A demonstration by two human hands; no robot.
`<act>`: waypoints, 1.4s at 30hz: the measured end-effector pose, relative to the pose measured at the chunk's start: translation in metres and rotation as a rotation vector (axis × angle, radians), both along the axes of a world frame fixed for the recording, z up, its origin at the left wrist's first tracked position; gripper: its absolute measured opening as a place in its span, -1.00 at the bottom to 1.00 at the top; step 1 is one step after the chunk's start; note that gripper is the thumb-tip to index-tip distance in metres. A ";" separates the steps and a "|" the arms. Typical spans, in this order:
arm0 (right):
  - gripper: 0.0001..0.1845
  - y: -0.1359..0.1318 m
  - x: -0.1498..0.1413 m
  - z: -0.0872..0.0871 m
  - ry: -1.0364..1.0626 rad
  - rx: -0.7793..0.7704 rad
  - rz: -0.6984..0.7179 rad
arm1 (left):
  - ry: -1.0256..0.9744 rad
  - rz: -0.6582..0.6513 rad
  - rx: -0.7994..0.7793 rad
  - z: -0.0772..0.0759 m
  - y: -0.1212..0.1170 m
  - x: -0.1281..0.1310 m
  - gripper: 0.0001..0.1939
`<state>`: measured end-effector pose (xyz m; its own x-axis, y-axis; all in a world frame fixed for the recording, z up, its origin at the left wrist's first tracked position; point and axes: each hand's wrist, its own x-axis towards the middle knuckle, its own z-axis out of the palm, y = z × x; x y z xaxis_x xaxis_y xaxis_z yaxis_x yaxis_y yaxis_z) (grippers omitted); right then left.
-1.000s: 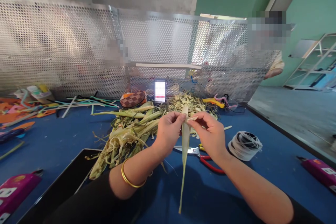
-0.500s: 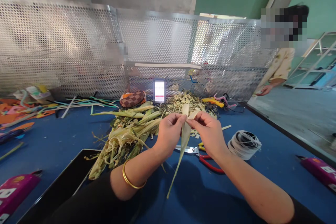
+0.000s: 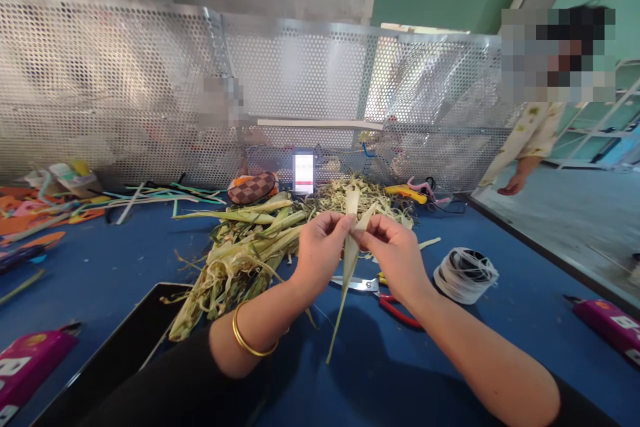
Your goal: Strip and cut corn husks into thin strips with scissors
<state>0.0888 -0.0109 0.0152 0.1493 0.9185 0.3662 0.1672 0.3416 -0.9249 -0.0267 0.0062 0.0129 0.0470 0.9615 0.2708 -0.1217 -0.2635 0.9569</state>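
Observation:
Pale corn husk strips [image 3: 351, 260] are pinched between my two hands above the table, one long tapered end hanging down and two broad ends crossing at the top. My left hand [image 3: 321, 250], with a gold bangle on its wrist, closes thumb and finger on the husk at the crossing. From the other side my right hand [image 3: 397, 253] pinches the husk too, its thumb almost touching the left thumb. Beneath the hands lie red-handled scissors [image 3: 400, 312], partly hidden by my right hand. A pile of corn husks [image 3: 250, 253] lies to the left.
Right of my hand stands a spool of white twine [image 3: 465, 277]. A black tray [image 3: 125, 347] sits front left. Behind are shredded husks [image 3: 370, 197], a lit phone [image 3: 303, 173], a checkered pouch [image 3: 253, 188] and a perforated metal screen [image 3: 300, 73]. A person [image 3: 537, 127] stands at the right.
The husk's hanging tip has swung slightly right and up, and the right-hand broad end now points more upright. Both hands keep their pinch. The person at the right has shifted slightly.

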 end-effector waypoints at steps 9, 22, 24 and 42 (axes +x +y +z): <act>-0.79 0.003 0.005 -0.001 -0.149 0.123 -0.133 | -0.077 -0.071 -0.065 -0.002 -0.001 0.003 -0.74; -0.72 -0.001 0.000 0.000 -0.126 0.055 -0.063 | -0.038 -0.005 -0.019 -0.003 0.002 0.001 -0.73; -0.70 0.000 0.001 0.001 -0.100 0.062 -0.089 | -0.047 -0.041 -0.029 -0.003 0.000 0.002 -0.73; -0.74 0.002 -0.003 -0.005 -0.090 0.028 -0.012 | 0.086 0.085 0.067 -0.006 0.006 -0.003 -0.74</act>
